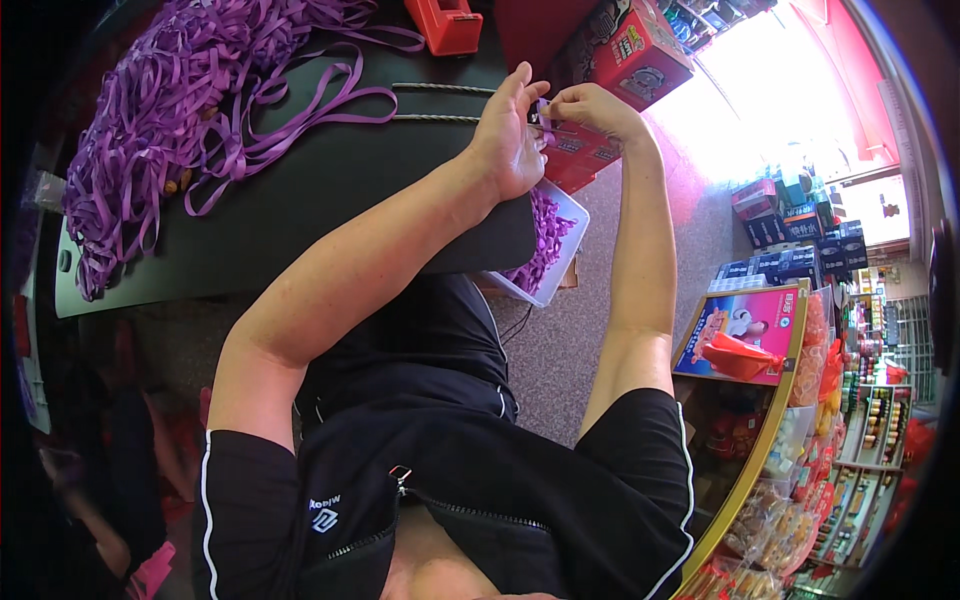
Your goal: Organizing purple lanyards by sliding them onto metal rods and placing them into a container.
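Note:
At the table's right end my left hand (508,140) is raised with its palm turned to the right and its upper fingers stretched out, beside two twisted metal rods (440,87). My right hand (598,108) comes in from the right, thumb and forefinger pinched on a short piece of purple ribbon (545,118) close to the left fingers. What the left palm touches is partly hidden. A large tangled heap of purple ribbon loops (180,100) covers the table's left part, and several loops trail toward the rods.
A red tape dispenser (445,27) stands at the table's far edge. Below the table's right end, a white bin (570,240) holds purple ribbon pieces. Red cartons (640,60) are stacked beyond. Goods on shelves and a gold-edged display case (760,460) line the right side.

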Demonstrator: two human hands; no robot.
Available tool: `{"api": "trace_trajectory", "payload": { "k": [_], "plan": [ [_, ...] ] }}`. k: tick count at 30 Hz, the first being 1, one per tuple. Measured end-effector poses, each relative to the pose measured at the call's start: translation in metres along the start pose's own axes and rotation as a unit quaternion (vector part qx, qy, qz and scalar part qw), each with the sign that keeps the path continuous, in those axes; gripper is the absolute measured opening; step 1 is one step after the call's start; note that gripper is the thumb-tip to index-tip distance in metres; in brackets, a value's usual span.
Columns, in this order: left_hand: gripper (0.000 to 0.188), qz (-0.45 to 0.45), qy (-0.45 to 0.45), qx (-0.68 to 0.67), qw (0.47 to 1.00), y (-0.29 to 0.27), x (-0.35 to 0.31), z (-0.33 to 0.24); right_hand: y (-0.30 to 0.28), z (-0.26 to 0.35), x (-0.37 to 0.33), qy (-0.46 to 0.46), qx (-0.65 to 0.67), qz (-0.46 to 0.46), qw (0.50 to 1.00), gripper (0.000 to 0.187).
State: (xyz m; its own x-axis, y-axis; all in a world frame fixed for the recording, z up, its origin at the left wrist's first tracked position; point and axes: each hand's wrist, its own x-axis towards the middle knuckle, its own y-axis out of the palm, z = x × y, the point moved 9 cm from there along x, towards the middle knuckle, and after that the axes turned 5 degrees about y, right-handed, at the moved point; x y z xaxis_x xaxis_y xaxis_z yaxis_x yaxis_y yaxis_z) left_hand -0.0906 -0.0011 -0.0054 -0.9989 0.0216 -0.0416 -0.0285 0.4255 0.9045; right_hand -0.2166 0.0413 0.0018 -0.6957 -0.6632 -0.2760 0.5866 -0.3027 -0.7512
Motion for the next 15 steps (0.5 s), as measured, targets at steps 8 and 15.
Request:
{"api": "trace_trajectory", "payload": {
  "k": [8, 15],
  "plan": [
    [0.069, -0.005, 0.004, -0.003, 1.000, 0.001, -0.001, 0.001, 0.003, -0.006, 0.004, -0.006, -0.020, -0.014, 1.000, 0.036],
    [0.069, -0.007, 0.014, 0.003, 1.000, -0.003, 0.001, -0.002, 0.008, -0.001, -0.003, 0.075, -0.166, -0.081, 0.980, 0.046]
  ]
}}
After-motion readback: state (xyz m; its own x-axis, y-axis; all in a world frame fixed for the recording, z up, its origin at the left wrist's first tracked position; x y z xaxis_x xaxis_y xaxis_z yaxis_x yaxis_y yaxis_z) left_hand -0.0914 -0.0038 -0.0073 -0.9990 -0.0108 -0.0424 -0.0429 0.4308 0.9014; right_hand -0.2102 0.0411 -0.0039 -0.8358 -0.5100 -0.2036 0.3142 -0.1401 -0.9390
